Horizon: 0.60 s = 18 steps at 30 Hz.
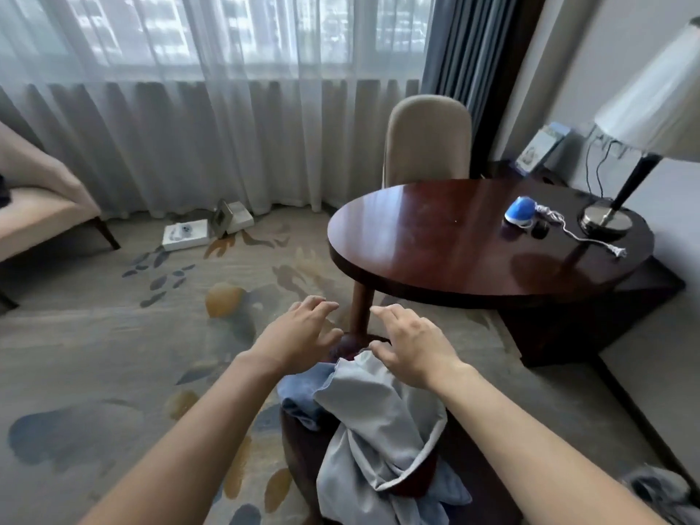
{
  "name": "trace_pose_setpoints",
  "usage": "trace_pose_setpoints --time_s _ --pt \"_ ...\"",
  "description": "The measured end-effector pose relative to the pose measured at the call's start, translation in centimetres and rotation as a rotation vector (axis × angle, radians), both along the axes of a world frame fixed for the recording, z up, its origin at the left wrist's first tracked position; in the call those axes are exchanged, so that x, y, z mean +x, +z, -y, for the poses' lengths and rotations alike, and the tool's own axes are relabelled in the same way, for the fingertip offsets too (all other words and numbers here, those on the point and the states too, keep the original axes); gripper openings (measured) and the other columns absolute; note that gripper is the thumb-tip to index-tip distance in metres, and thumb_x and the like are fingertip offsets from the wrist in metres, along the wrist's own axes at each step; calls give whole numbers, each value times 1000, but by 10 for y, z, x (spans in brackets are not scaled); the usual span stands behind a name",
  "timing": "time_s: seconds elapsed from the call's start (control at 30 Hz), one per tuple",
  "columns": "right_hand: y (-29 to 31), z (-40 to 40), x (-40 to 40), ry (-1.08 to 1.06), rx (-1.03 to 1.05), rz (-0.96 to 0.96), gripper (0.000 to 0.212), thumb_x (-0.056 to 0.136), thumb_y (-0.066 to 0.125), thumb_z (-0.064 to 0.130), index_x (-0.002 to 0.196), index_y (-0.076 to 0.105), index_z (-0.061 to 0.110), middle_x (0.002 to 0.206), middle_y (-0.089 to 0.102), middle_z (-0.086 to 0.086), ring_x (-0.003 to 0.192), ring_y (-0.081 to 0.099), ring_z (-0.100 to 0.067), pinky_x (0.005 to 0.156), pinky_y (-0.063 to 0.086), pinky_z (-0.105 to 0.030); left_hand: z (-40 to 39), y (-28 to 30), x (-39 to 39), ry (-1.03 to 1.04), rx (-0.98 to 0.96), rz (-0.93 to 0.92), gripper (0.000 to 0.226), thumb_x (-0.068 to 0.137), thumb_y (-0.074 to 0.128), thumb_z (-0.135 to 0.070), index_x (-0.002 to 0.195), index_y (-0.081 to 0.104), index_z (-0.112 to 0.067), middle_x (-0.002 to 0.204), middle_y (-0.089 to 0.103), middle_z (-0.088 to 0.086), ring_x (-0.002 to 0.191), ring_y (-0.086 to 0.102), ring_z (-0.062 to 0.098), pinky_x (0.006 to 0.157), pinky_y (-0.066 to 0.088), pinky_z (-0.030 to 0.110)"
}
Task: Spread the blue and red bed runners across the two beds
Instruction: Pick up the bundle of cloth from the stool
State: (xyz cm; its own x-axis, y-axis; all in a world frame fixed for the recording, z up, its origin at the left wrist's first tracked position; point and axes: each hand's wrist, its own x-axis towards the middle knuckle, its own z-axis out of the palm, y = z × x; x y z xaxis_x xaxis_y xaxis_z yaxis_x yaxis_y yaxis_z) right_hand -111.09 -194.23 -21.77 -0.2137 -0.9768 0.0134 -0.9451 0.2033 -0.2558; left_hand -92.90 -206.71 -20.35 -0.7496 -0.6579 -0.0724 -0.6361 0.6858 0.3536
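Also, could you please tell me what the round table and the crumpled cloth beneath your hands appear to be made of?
The round table looks like dark reddish wood with a glossy varnish: window light reflects off its top. It could be veneer. The crumpled cloth looks like a smooth woven fabric, pale blue-grey and matte, judging by its soft folds and hemmed edge.

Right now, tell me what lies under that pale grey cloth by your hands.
Under the pale grey cloth a blue cloth sticks out at left and a dark red surface shows below. How far either runs beneath is covered.
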Motion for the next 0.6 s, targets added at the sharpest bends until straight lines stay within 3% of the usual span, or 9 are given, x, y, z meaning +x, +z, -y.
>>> trace_pose_setpoints --time_s 0.23,0.43,0.6 --pt "-104 29 -47 -144 230 81 61 93 50 47 147 32 25 143 45 2 128 45 -21 104 41 -41 55 -109 -72 -158 149 152 56 94 52 -45 146 40 -26 149 38 -1 133 40 24 108 38 38" --pt "-207 37 -70 -165 448 118 69 91 54 51 149 27 25 144 41 -1 131 42 -24 105 41 -41 58 -225 -106 -211 243 264 80 84 64 -46 152 25 -26 162 15 3 141 30 30 108 40 43" --pt "-292 47 -81 -148 558 151 93 80 68 55 152 16 26 155 24 -2 142 29 -25 105 41 -45 67 -313 -129 -243 261 420 100 77 71 -50 154 12 -26 163 4 6 148 14 30 111 36 47"
